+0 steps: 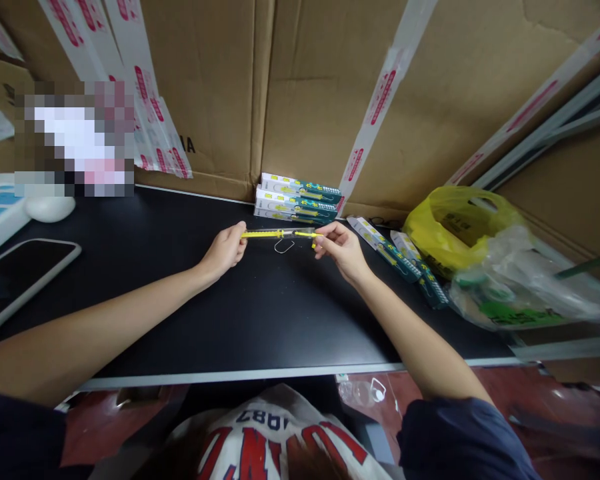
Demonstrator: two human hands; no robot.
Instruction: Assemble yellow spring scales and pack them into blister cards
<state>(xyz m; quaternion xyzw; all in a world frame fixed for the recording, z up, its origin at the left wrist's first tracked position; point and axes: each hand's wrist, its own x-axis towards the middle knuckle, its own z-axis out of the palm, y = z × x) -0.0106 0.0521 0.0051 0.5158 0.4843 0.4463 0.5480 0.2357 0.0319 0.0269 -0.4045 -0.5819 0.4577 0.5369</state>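
Observation:
A slim yellow spring scale (266,234) with a clear tube is stretched level between my hands, above the black table. My left hand (225,248) is closed around its left end, thumb on top. At the right end, my right hand (341,248) pinches the yellow tip between thumb and fingertips, and a small yellow piece (314,245) shows beside those fingers. Just below the tube is a bent wire loop (284,247); whether it is joined to the scale I cannot tell. Behind my hands, several printed boxes (296,200) are stacked against the cardboard.
Two similar boxes (386,248) lie at the right, beside a yellow plastic bag (443,230) and a clear plastic bag (525,290). A phone (27,277) and a white rounded object (50,208) are on the left. Taped cardboard (305,100) stands along the table's back.

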